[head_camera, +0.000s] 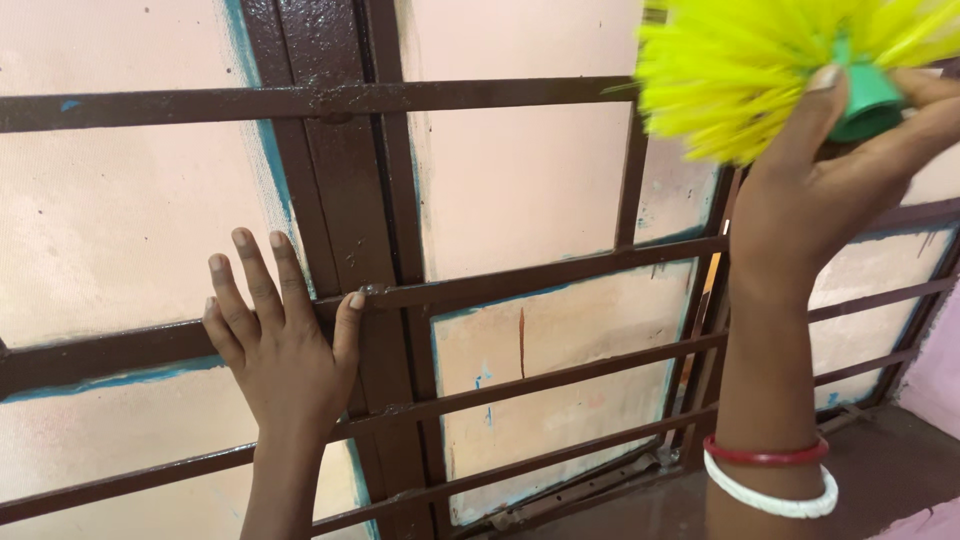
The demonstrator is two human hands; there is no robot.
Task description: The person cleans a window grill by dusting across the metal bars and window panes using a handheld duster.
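Left hand (280, 345) on grille (520, 275); brush (740, 70) upper right.

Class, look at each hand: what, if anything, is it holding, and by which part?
The right hand holds a yellow-bristled brush by its green base. The left hand holds nothing, lying flat against the brown window grille.

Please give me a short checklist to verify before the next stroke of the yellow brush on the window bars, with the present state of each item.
1. Right hand grips the green base of the yellow brush: ok.
2. Bristles reach the brown window bars: ok, they overlap the top bar, though the brush is blurred.
3. Left hand braces flat on the grille: ok, fingers spread across a horizontal bar.
4. Left hand apart from the brush: ok, far to the side.
5. Bangles clear of the bars: cannot tell.
6. Window panes shut behind the grille: cannot tell.
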